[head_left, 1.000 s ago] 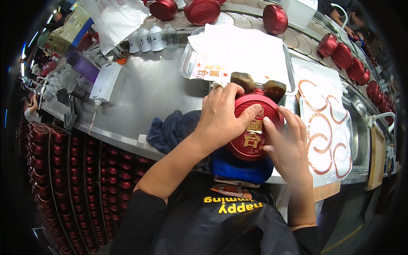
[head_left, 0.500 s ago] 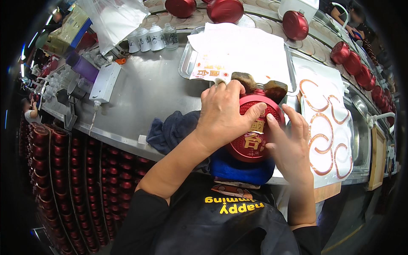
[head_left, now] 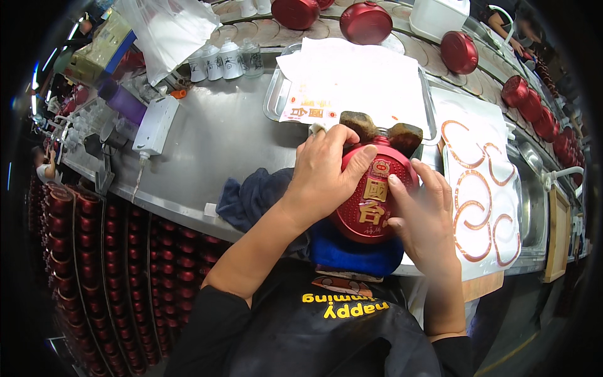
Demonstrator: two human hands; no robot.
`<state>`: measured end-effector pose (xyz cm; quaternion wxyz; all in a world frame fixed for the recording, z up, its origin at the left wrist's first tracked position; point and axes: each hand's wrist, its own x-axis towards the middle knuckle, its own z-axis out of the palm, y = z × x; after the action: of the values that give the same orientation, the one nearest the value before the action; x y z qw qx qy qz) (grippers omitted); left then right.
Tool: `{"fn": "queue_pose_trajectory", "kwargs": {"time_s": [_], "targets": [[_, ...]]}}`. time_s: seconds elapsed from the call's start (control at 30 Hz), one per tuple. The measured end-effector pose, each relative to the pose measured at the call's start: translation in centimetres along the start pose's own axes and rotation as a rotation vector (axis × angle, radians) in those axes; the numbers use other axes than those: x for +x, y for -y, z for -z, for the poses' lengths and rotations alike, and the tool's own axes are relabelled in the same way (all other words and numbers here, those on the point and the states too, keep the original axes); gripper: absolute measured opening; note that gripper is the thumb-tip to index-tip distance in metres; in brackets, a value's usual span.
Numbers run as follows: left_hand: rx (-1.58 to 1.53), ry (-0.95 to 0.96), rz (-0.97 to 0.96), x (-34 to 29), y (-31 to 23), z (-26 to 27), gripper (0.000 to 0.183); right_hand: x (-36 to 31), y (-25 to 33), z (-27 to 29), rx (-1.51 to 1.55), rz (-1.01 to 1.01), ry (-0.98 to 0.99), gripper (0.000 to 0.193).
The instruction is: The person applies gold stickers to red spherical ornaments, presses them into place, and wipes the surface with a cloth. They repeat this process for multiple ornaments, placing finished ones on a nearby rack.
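Note:
A round, flat red bottle (head_left: 361, 221) with gold raised characters on its face lies on a blue cloth pad (head_left: 352, 256) in front of me. Its neck sits between two worn, dark brown blocks (head_left: 358, 125). My left hand (head_left: 323, 173) is closed over the upper left rim, thumb along the face; a small whitish piece (head_left: 319, 127) shows by its fingers. At the right side, my right hand (head_left: 427, 217) curls against the bottle, a fingertip beside the gold characters and another at the rim. Part of this hand is blurred.
Behind the bottle, a metal tray (head_left: 274, 100) holds white decal sheets (head_left: 364, 75). To the right lies a sheet of curved red-gold strips (head_left: 472, 188). Red bottles (head_left: 365, 24) stand on a conveyor. A dark blue towel (head_left: 257, 198), white box (head_left: 156, 125) and spray bottles (head_left: 230, 60) are left.
The conveyor's bottles have shifted right. My left thumb has slid up and left, uncovering the emblem above the gold characters. The held bottle has moved slightly left, and my right hand stays beside it.

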<state>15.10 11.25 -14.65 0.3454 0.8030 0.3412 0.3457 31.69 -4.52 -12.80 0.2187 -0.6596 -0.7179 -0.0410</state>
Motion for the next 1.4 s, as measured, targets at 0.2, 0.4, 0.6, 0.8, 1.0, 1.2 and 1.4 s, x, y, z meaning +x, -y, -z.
{"fn": "queue_pose_trajectory", "kwargs": {"time_s": [0.2,0.4,0.6,0.8,1.0,1.2,1.4], "targets": [[-0.005,0.018,-0.036,-0.6,0.4,0.3,0.041,0.4,0.2,-0.2,-0.052,-0.012,0.023,0.053],[-0.038,-0.007,-0.086,-1.9,0.7,0.0,0.05,-0.4,0.3,0.0,0.001,0.044,-0.017,0.053],[0.013,-0.013,-0.121,-2.1,0.7,0.0,0.064,-1.0,0.7,0.2,-0.002,0.006,-0.021,0.052],[0.09,0.036,-0.082,-1.9,0.4,-0.2,0.07,-2.0,0.3,-0.3,0.021,-0.008,0.004,0.051],[-0.005,0.034,-0.054,-2.4,0.7,0.1,0.076,-2.3,0.6,-0.1,0.025,0.012,0.001,0.051],[0.073,0.072,-0.136,-5.2,1.1,1.0,0.092,-4.6,0.5,-0.1,0.014,0.02,0.07,0.052],[0.081,0.07,-0.116,-6.4,2.0,0.0,0.1,-2.3,0.4,0.5,0.267,0.022,-0.245,0.063]]}}
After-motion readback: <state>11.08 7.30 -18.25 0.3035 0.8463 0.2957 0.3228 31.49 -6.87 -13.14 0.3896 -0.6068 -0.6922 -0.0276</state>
